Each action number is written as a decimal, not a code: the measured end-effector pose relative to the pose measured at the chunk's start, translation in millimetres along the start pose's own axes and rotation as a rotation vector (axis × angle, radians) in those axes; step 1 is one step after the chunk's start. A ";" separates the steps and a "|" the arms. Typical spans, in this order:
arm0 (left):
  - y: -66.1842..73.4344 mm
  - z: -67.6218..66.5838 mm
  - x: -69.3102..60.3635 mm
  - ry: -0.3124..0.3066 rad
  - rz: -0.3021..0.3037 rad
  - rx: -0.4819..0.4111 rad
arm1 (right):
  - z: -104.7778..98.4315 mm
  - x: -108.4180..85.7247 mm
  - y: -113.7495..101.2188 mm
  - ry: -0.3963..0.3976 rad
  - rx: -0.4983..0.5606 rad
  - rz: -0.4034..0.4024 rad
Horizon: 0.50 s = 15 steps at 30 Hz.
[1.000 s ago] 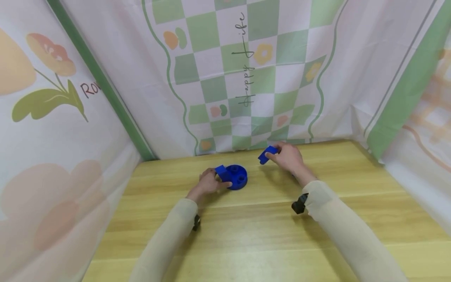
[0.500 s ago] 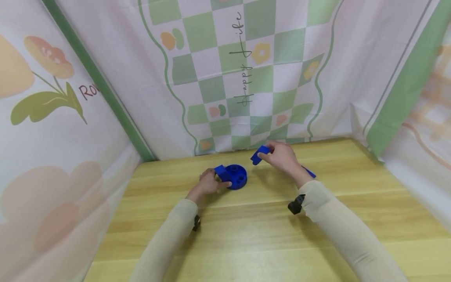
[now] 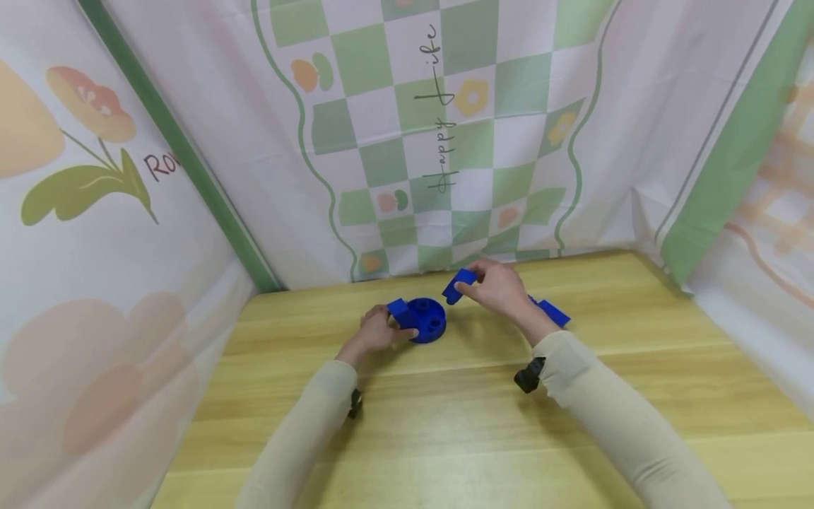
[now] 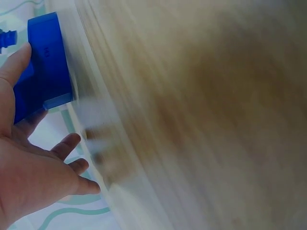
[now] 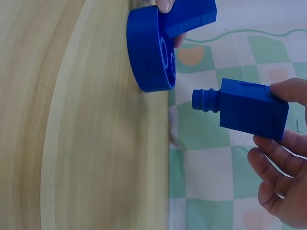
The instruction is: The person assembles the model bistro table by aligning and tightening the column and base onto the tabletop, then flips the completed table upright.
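Observation:
My left hand grips a round blue base on the table, thumb on its near rim. Two ringed sockets show inside the base in the head view. A blue block stands up at the base's left side, partly behind my fingers. My right hand pinches another blue block between thumb and fingers. It is held in the air just right of the base. A ribbed round peg sticks out of its end towards the base, apart from it.
Another blue piece lies on the wooden table, partly behind my right wrist. A patterned curtain hangs along the table's back edge, with more cloth at both sides. Black wrist cameras sit under both sleeves.
My right hand has moved left and slightly down with its block, closer to the base. The piece behind the right wrist has come into fuller view. My left hand stays put.

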<state>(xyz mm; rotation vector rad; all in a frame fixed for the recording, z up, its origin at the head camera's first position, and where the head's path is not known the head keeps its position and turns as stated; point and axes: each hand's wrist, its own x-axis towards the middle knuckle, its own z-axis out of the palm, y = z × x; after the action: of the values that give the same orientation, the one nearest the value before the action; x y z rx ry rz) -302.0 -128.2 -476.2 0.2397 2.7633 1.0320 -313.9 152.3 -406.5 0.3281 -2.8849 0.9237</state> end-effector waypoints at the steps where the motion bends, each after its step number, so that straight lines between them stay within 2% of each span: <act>1: -0.3 0.2 0.4 0.001 0.002 0.005 | 0.7 -0.4 -0.8 0.001 -0.003 -0.005; 9: -3.4 2.0 5.4 0.025 0.061 0.036 | 6.1 -4.2 -9.0 -0.017 -0.011 -0.024; 15: -3.1 1.6 5.6 0.027 0.065 0.009 | 9.0 -5.2 -14.2 -0.043 -0.016 -0.040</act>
<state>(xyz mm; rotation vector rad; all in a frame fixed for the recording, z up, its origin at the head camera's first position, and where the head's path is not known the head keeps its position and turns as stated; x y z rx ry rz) -307.4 -128.3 -480.1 0.3212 2.8022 1.0451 -305.8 136.7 -406.6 0.4083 -2.9109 0.8980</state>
